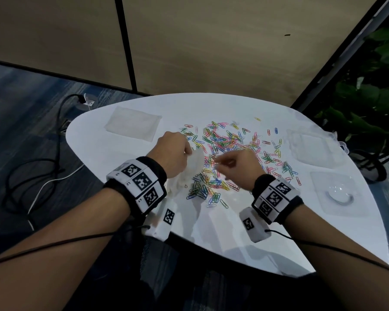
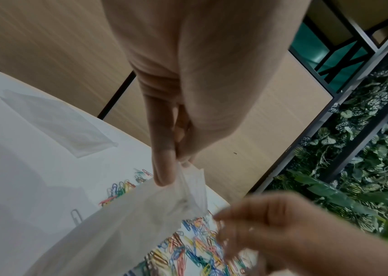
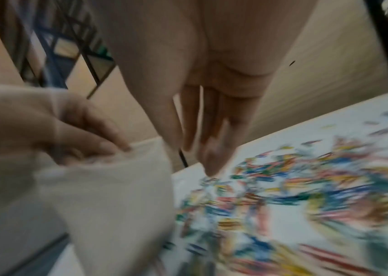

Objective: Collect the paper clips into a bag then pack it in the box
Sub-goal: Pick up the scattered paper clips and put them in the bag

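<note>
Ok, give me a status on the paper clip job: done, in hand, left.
Done: little that shows; the left hand pinches the bag by its top edge, and I cannot tell whether any clips are inside.
In hand: the right hand hovers over the paper clips beside the bag, fingers extended, too blurred to show a clip held.
Left: nearly all clips lie scattered on the table; bagging and boxing remain.

The paper clips point(image 1: 229, 151) are red, blue, green, yellow and pink on a white surface point(image 1: 267, 232); the bag point(image 1: 194, 162) is cloudy white (half see-through), and the wristbands point(image 1: 136, 184) carry black-and-white square codes.
</note>
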The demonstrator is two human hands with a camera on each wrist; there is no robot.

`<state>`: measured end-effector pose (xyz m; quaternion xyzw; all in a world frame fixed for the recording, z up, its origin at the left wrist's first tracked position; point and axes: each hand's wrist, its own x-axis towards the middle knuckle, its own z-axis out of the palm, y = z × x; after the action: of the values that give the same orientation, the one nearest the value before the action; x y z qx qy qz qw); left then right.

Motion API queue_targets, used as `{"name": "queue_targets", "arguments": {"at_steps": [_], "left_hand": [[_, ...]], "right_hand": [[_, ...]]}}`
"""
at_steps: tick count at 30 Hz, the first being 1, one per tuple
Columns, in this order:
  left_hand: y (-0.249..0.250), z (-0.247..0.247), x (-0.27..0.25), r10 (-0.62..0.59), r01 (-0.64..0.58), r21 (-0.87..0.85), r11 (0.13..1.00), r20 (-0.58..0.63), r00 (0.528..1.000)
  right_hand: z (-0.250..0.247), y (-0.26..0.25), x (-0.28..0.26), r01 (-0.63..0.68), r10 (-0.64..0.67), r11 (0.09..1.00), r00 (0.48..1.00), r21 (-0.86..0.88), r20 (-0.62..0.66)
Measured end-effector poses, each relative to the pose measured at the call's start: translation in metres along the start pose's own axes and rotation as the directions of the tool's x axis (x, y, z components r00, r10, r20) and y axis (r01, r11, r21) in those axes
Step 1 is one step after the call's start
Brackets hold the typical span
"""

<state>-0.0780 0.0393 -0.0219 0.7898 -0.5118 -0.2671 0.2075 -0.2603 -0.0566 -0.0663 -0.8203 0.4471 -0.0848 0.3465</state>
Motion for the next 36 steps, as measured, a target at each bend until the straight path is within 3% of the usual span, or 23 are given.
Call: {"name": "queue_targets", "arguments": {"at_steps": [2,3,5,11,18,22,26,28,30,32,34,36], "left_hand": [[-0.004,-0.005,0.000,-0.009,0.009,-0.008,1.000,-0.015,1.000],[-0.006,-0.007,0.000,-0.012,0.012,-0.008,1.000,-0.022,1.000],[-0.010,-0.011,0.001,-0.022,0.022,-0.002,1.000,-0.035,0.999],[-0.009,-0.014,0.000,-0.011,0.012,0.025,1.000,-0.055,0.998],[-0.010,-0.013,0.000,-0.013,0.014,0.009,1.000,-0.042,0.999],[-0.009,-0.011,0.000,-0.014,0.015,0.008,1.000,-0.028,1.000],[-0.009,-0.010,0.001,-0.021,0.021,0.020,1.000,-0.021,1.000],[-0.008,-0.010,0.001,-0.016,0.017,0.027,1.000,-0.019,1.000],[-0.007,-0.009,0.002,-0.010,0.010,0.033,0.999,-0.018,1.000],[-0.007,-0.007,0.003,-0.013,0.013,0.031,0.999,-0.006,1.000],[-0.006,-0.003,0.005,-0.015,0.014,0.029,0.999,0.007,1.000],[-0.004,-0.001,0.007,-0.013,0.013,0.030,0.999,0.003,1.000]], "right_hand": [[0.004,0.025,-0.004,-0.128,0.205,0.917,0.964,-0.378,0.170],[0.009,0.036,-0.008,-0.170,0.306,0.863,0.925,-0.477,0.224],[0.025,0.053,-0.016,-0.205,0.372,0.848,0.887,-0.489,0.273],[0.062,0.062,-0.009,-0.064,0.162,0.875,0.973,-0.479,0.165],[0.077,0.051,0.004,0.154,-0.075,0.806,0.984,-0.572,0.159],[0.071,0.055,0.011,0.083,-0.022,0.829,0.993,-0.554,0.117],[0.043,0.060,0.015,-0.181,0.187,0.961,0.982,-0.210,0.006],[0.028,0.060,0.017,-0.295,0.293,0.954,0.955,0.051,0.030],[0.015,0.049,0.018,-0.339,0.330,0.842,0.939,0.420,0.095],[0.006,0.029,0.019,-0.300,0.273,0.632,0.949,0.715,0.156],[0.000,0.007,0.016,-0.252,0.171,0.497,0.967,0.830,0.192],[0.000,-0.011,0.013,-0.226,0.079,0.452,0.974,0.863,0.213]]}}
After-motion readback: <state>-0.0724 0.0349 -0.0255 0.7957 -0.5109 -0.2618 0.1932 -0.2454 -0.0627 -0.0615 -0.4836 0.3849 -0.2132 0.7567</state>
